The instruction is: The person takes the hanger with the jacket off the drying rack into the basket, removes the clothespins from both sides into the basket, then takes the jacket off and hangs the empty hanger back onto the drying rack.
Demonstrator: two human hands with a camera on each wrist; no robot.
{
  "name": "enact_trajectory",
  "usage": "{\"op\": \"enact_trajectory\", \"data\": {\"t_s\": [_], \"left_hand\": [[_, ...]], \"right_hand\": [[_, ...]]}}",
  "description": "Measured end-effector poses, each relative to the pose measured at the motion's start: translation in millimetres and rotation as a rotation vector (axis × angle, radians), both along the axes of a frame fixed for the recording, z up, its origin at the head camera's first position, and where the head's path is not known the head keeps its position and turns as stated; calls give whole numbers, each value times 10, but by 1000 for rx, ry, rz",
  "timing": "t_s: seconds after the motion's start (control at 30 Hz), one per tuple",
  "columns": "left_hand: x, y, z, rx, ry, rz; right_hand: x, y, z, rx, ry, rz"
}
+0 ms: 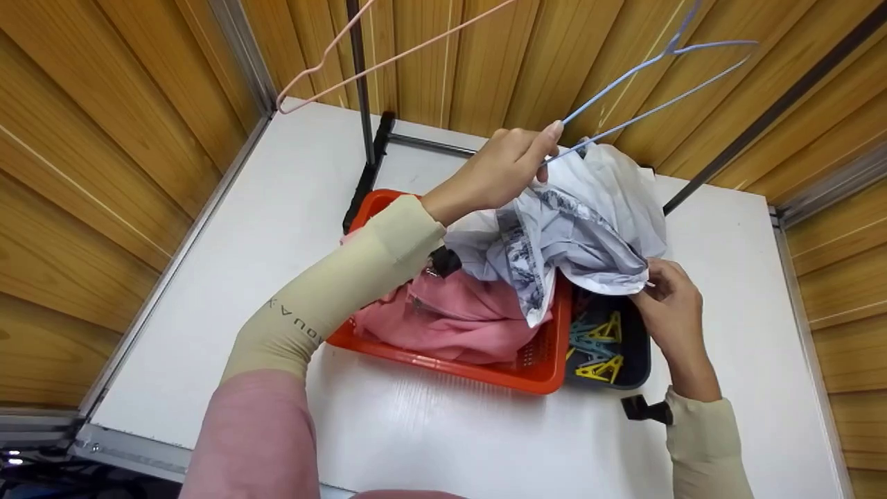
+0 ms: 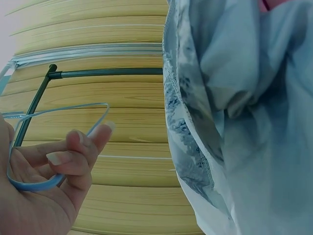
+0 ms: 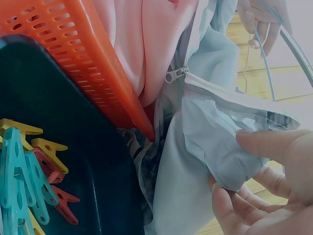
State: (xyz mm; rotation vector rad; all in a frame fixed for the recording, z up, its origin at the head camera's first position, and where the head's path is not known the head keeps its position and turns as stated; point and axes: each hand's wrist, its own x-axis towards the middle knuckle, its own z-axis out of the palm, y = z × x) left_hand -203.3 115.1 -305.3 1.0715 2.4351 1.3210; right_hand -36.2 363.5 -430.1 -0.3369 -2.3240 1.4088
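My left hand [image 1: 509, 166] grips one end of a blue wire hanger [image 1: 644, 66], whose far end points up and right; the left wrist view shows fingers curled round the hanger [image 2: 36, 185]. A white-and-grey zippered garment [image 1: 617, 187], with dark patterned trim, hangs bunched below it and spills over the red basket [image 1: 429, 362]. At the garment's right edge, my right hand [image 1: 672, 312] pinches the fabric between thumb and fingers. Up close in the right wrist view, a zipper pull [image 3: 175, 75] shows left of that hand [image 3: 274, 191]. Some garment folds hide the basket's far right part.
Pink clothing [image 1: 450, 319] lies in the basket. Beside it stands a dark bin [image 1: 641, 371] with yellow, teal and red clothespins [image 1: 603, 367]. A pink hanger [image 1: 388, 66] hangs at upper left. Dark rack poles [image 1: 362, 90] rise behind, before wood-patterned walls.
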Motion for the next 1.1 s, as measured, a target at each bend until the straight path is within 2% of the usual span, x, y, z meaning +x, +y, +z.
{"op": "enact_trajectory", "data": {"t_s": [0.3, 0.47, 0.8, 0.93, 1.1], "left_hand": [[-34, 139, 84, -18, 21, 1], [-60, 225, 132, -33, 29, 13], [-132, 396, 226, -38, -13, 33], [-155, 434, 271, -13, -46, 36], [-168, 481, 331, 21, -72, 52]], "right_hand": [[11, -28, 40, -27, 2, -15], [10, -20, 33, -5, -2, -26], [6, 19, -13, -11, -15, -28], [27, -34, 38, -27, -10, -27], [80, -162, 207, -18, -2, -17]]}}
